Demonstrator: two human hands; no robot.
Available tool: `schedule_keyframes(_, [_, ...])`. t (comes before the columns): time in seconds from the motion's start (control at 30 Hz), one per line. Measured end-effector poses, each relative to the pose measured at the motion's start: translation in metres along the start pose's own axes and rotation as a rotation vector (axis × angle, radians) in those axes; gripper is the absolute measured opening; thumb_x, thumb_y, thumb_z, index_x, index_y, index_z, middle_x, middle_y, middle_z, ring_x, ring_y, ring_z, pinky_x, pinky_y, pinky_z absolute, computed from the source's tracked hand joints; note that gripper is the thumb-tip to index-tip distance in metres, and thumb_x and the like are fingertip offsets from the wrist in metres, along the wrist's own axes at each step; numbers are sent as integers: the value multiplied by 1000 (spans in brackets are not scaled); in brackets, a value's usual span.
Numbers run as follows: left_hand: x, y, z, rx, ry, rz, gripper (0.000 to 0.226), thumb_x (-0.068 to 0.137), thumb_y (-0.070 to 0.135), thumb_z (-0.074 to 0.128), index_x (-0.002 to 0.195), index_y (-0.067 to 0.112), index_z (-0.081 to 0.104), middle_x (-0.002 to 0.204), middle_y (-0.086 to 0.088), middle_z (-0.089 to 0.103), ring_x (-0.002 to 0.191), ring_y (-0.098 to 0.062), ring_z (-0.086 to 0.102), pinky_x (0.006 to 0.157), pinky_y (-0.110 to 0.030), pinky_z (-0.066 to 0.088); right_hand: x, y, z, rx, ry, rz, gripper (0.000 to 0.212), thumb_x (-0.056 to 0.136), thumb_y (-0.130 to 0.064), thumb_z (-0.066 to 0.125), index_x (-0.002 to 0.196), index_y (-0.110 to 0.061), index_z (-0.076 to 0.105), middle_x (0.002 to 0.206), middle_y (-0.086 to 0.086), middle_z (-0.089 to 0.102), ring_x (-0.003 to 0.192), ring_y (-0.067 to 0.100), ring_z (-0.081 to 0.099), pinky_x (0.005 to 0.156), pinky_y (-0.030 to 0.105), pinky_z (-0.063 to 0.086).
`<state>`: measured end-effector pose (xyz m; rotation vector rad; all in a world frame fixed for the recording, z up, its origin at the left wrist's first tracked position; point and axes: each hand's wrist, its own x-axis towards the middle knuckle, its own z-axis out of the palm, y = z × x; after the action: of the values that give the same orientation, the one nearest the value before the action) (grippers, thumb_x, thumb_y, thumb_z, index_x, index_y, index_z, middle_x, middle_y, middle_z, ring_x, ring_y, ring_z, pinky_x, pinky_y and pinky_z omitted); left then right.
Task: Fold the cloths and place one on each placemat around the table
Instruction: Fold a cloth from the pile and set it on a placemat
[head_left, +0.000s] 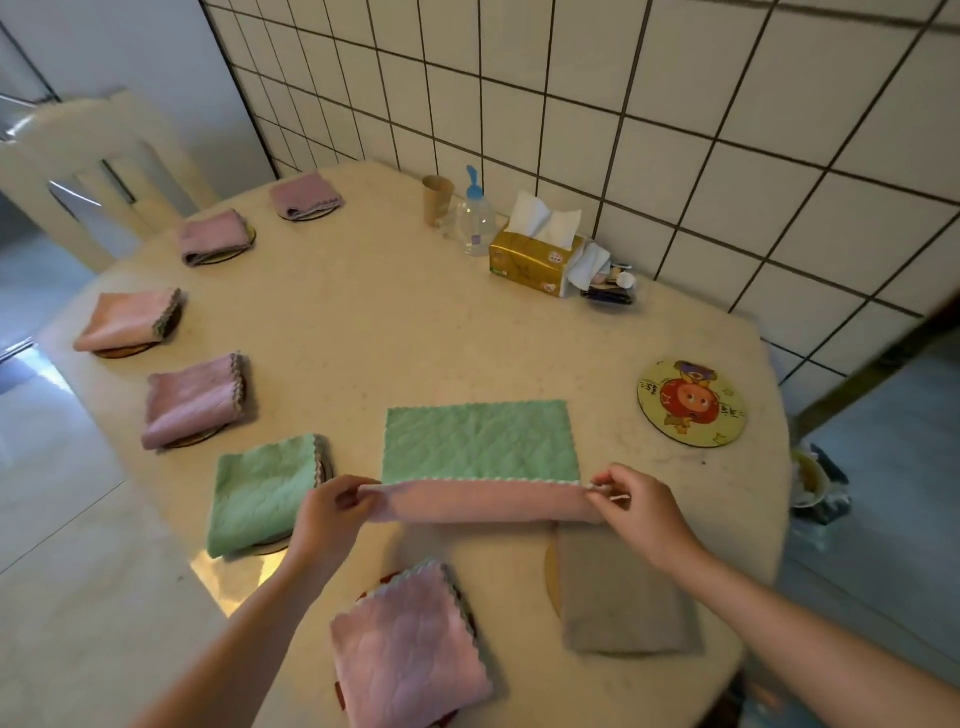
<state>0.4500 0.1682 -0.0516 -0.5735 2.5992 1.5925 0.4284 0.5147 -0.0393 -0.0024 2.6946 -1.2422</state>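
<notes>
Beige table: both hands' fingers pinching green cloth (pink underside), tissue box tissue-stuffed.

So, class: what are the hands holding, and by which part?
Both hands, left and right, pinch the green cloth by its near corners, one each, folding its near edge over.

Tiled wall — cream chair

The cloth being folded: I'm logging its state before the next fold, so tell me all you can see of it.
The cloth being folded is quilted-looking soft fabric, green on one face and pink on the other, with a pale scalloped edge. It lies flat on the table, its near edge lifted and rolled over, showing pink. The left hand and right hand pinch that edge's two corners.
</notes>
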Motion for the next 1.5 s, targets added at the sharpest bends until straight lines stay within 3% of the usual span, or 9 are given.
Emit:
schedule_keyframes(0.13, [29, 3, 6, 42, 51, -20, 18, 82, 10, 70, 69, 22, 69, 63, -1, 64, 62, -18, 52, 58, -31, 38, 30, -5, 4, 37, 65, 54, 7, 85, -17, 67, 90, -20, 63, 83, -12, 64, 81, 1, 61, 66, 13, 48])
schedule_keyframes(0.33, [81, 5, 17, -93, 32, -194, 13, 82, 20, 72, 70, 16, 72, 63, -5, 64, 62, -17, 53, 61, -33, 42, 88, -2, 16, 94, 126, 207, 8, 86, -15, 65, 93, -14, 67, 86, -4, 68, 84, 11, 63, 73, 23, 52])
schedule_keyframes(0.5, [118, 1, 28, 55, 25, -171, 22, 82, 19, 71, 62, 16, 65, 54, 1, 57, 56, -16, 47, 58, -30, 37, 126, 7, 30, 136, 155, 316, 8, 86, -14, 62, 92, -15, 67, 87, 0, 70, 85, 17, 65, 75, 31, 54])
schedule_keyframes(0.73, [158, -5, 39, 158, -12, -152, 13, 88, 25, 63, 80, 16, 67, 66, -3, 65, 59, -21, 51, 59, -37, 48, 153, 16, 42, 130, 191, 338, 6, 88, -19, 60, 89, -15, 66, 83, -1, 69, 80, 15, 65, 70, 29, 53])
schedule_keyframes(1.03, [163, -3, 46, 302, 22, -172, 20, 90, 30, 61, 96, 12, 69, 87, -8, 71, 77, -26, 60, 66, -32, 46, 169, 14, 41, -11, 152, 321, 11, 87, -25, 64, 85, -15, 60, 77, -3, 62, 71, 10, 57, 55, 14, 37])
schedule_keyframes(1.2, [159, 3, 47, 328, 41, -185, 23, 90, 33, 60, 97, 13, 69, 87, -8, 70, 73, -25, 59, 59, -29, 42, 176, 12, 43, -30, 148, 378, 16, 87, -27, 64, 86, -12, 60, 79, -1, 61, 77, 18, 60, 62, 24, 39])
schedule_keyframes(1.3, [153, 4, 46, 273, 66, -220, 25, 88, 36, 62, 95, 13, 67, 83, -7, 70, 64, -22, 60, 57, -29, 45, 175, 10, 41, 22, 171, 415, 21, 88, -30, 62, 99, -13, 56, 89, -2, 58, 76, 15, 57, 62, 25, 41])
schedule_keyframes(1.43, [135, 2, 40, 166, 64, -278, 27, 83, 35, 71, 96, 12, 62, 81, -7, 70, 55, -19, 61, 50, -26, 45, 159, 10, 32, 143, 212, 446, 24, 90, -27, 60, 108, -17, 49, 97, 0, 60, 77, 16, 62, 68, 32, 55])
schedule_keyframes(1.5, [123, 3, 36, 160, 50, -300, 29, 82, 33, 72, 100, 13, 61, 82, -5, 69, 60, -17, 63, 51, -26, 46, 145, 11, 29, 78, 207, 350, 20, 90, -15, 58, 109, -16, 49, 95, -2, 59, 85, 17, 62, 68, 22, 51])
